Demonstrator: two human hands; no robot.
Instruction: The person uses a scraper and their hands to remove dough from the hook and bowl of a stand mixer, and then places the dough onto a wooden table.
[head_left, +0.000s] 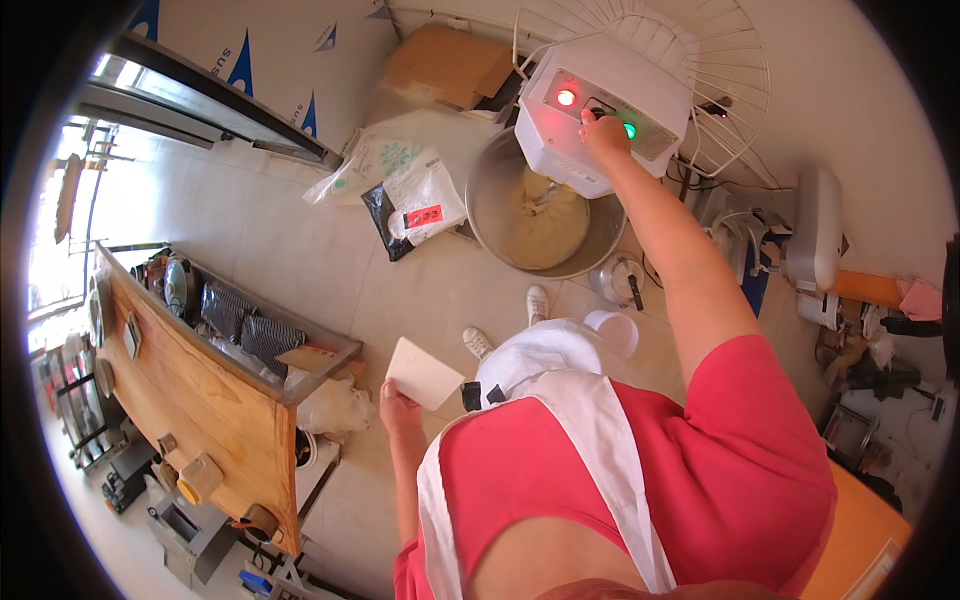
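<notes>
My right hand (606, 139) is up at the control panel of a white floor-standing dough mixer (541, 142), its fingers on a dark knob (598, 111) between a lit red lamp (565, 97) and a lit green lamp (630, 131). Below the mixer head sits a large steel bowl (487, 206). Pale yellow dough (544, 236) lies in it around the metal mixing hook (547, 193). Low at my left side, my left hand (400, 409) holds a flat cream-coloured dough scraper (424, 373) by one edge, apart from the bowl.
A raised wire guard (731, 71) surrounds the mixer's top. Plastic bags (435, 191) and a cardboard box (450, 64) lie left of the bowl. A clear lidded jar (616, 279) and a white tub (613, 334) stand near my feet. A wooden-topped worktable (225, 405) is at left.
</notes>
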